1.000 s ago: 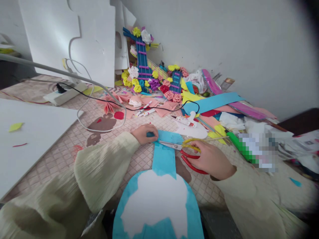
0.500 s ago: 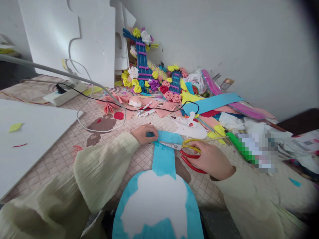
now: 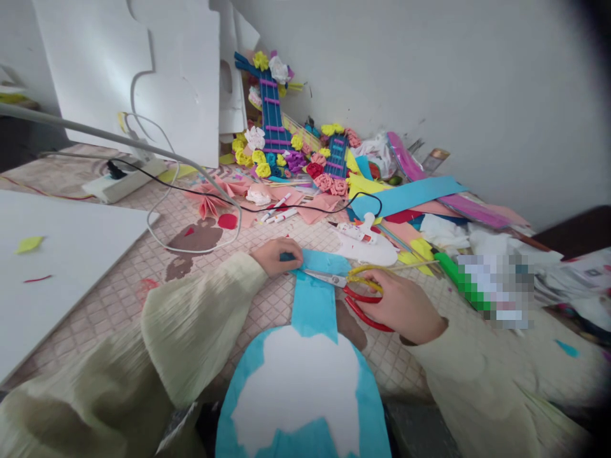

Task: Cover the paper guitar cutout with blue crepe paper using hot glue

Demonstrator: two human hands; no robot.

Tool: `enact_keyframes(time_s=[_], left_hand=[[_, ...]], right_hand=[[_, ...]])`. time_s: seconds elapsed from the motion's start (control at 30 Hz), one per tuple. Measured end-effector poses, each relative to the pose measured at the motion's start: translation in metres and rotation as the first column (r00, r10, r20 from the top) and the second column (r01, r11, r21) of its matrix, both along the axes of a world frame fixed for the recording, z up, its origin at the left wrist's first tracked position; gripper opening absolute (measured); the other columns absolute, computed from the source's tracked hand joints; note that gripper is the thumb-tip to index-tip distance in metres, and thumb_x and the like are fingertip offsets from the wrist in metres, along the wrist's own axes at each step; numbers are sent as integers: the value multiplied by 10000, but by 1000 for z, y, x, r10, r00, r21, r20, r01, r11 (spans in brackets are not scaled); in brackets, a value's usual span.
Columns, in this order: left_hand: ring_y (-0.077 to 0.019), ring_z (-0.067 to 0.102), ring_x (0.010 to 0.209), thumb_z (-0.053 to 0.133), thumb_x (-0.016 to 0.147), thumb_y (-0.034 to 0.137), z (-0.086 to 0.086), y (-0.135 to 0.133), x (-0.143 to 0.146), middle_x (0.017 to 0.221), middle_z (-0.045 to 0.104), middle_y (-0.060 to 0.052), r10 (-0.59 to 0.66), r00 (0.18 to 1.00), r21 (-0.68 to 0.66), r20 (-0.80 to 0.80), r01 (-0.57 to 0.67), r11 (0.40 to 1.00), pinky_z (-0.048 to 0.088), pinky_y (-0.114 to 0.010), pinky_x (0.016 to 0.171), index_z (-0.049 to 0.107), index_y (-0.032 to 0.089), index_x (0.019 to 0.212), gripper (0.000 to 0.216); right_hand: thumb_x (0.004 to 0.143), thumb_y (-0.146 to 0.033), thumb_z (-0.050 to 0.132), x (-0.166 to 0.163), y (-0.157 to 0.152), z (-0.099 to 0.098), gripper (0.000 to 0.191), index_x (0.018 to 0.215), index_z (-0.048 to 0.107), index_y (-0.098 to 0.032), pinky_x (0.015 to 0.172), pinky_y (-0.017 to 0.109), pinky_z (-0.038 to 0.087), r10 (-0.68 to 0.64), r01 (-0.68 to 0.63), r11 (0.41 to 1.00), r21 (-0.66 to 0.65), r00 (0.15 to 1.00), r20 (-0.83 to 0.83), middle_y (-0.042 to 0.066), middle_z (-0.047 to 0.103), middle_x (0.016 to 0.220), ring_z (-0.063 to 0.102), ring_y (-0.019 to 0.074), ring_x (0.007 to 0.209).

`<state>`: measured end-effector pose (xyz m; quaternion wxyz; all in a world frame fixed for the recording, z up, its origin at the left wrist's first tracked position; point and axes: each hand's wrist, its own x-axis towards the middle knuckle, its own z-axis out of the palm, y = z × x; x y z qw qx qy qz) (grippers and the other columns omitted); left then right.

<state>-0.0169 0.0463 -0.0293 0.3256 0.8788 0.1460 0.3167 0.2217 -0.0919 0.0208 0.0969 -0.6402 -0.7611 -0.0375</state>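
My own sleeves hide my forearms, and the rounded foam board (image 3: 300, 388) in front of me is cut off at the bottom edge. Its white face shows ragged patches where the blue paper (image 3: 315, 292) does not cover it. The paper runs up as a narrow, crinkled strip onto the patterned tablecloth (image 3: 119, 286). My left hand (image 3: 277, 256) pinches the strip's top left corner. My right hand (image 3: 401, 305) grips the red-handled scissors (image 3: 348, 286), fingers through the loops; the thin metal blades lie across the strip, and whether they are parted is hard to tell.
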Motion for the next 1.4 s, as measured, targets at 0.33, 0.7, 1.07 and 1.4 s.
enact_keyframes(time_s=[0.33, 0.7, 1.07, 1.4], left_hand=[[-129, 583, 725, 535, 766, 251, -1, 0, 0, 758, 638, -76, 21, 1000, -33, -5, -21, 999, 462, -247, 701, 615, 121, 724, 158], [-128, 580, 717, 542, 766, 255, 0, 0, 0, 746, 635, -68, 21, 1000, -57, -9, -22, 998, 456, -248, 712, 613, 117, 728, 159], [-132, 588, 720, 548, 764, 264, -1, -2, 2, 755, 638, -86, 16, 999, -82, 29, -14, 997, 466, -249, 703, 619, 106, 722, 178], [-128, 581, 712, 557, 759, 263, 2, -4, 2, 753, 636, -87, 16, 999, -136, 36, -11, 991, 467, -248, 700, 619, 110, 716, 171]], right_hand=[[687, -486, 556, 10, 0, 7, 340, 909, 560, -229, 699, 379, 496, -46, 47, 998, 31, 999, -8, 57, 659, 935, 619, 246, 843], [691, -481, 559, 14, -6, 11, 335, 930, 565, -246, 724, 355, 497, -50, 42, 996, -75, 993, -103, 21, 657, 958, 616, 218, 857], [672, -477, 579, 26, 14, 7, 334, 926, 539, -263, 779, 373, 483, 60, -69, 996, -63, 989, -135, 22, 625, 1014, 587, 227, 928], [678, -372, 594, 40, 63, 19, 279, 906, 538, -222, 817, 398, 457, 375, -381, 921, -84, 924, -78, 57, 611, 1006, 566, 234, 945]])
